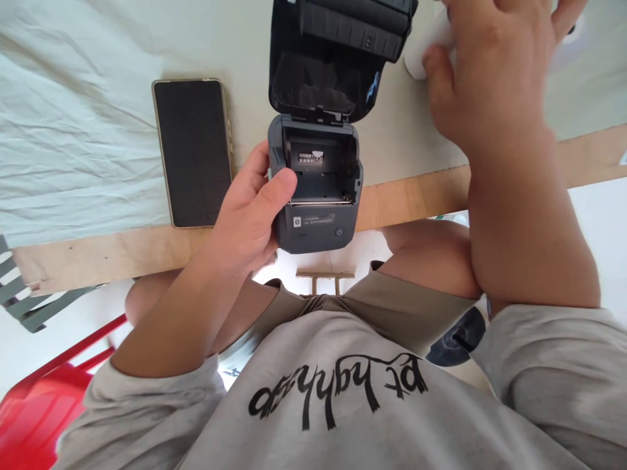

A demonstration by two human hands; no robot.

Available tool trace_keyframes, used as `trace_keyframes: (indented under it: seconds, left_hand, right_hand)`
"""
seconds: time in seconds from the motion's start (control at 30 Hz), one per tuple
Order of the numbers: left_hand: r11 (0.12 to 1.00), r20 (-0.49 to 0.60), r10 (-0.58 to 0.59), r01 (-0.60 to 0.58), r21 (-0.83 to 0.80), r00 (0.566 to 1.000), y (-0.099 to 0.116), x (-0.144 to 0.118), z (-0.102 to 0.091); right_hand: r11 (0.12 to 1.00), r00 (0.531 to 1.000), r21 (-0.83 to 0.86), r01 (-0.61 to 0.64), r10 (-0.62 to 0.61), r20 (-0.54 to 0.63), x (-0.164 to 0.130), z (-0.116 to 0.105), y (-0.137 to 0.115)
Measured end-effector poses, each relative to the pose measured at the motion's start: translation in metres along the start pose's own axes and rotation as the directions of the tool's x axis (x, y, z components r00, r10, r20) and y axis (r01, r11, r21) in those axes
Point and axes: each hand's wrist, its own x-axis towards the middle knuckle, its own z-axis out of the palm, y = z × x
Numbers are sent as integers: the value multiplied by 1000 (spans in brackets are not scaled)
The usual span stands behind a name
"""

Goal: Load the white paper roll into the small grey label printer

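Observation:
A small dark grey label printer [318,228] is in my left hand [255,202], near the table's front edge. My left thumb rests on the rim of its paper bay and the fingers go round its left side. The printer's black lid [326,78] is swung up and away from me, so the bay shows, with a small printed sticker and no roll inside. At the upper right my right hand [494,72] closes on a white roll [431,49] on the table. Part of the roll and some fingertips are cut off or hidden.
A phone with a dark screen [193,153] lies left of the printer. Pale green cloth [78,117], wrinkled at left, covers the table behind a bare wooden edge [411,196]. Another white round thing [571,49] shows beyond my right hand. A red plastic stool [44,411] stands lower left.

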Motion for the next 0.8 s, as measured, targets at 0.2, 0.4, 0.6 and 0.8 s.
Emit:
trace_keyframes:
  seconds: [0.2, 0.4, 0.6, 0.8]
  left_hand:
    - [998, 11, 51, -51, -23, 999, -3, 1, -2]
    - [1000, 6, 18, -18, -3, 1000, 0, 0, 0]
    - [999, 16, 41, -41, -22, 999, -1, 1, -2]
    - [996, -1, 80, -80, -42, 997, -2, 1, 0]
  right_hand:
    - [991, 994, 124, 60, -48, -94, 0, 1, 6]
    - [796, 875, 480, 370, -125, -467, 0, 14, 18]
    - [557, 772, 559, 615, -280, -571, -32, -3, 1]
    - [536, 746, 528, 659, -550, -374, -61, -10, -42]
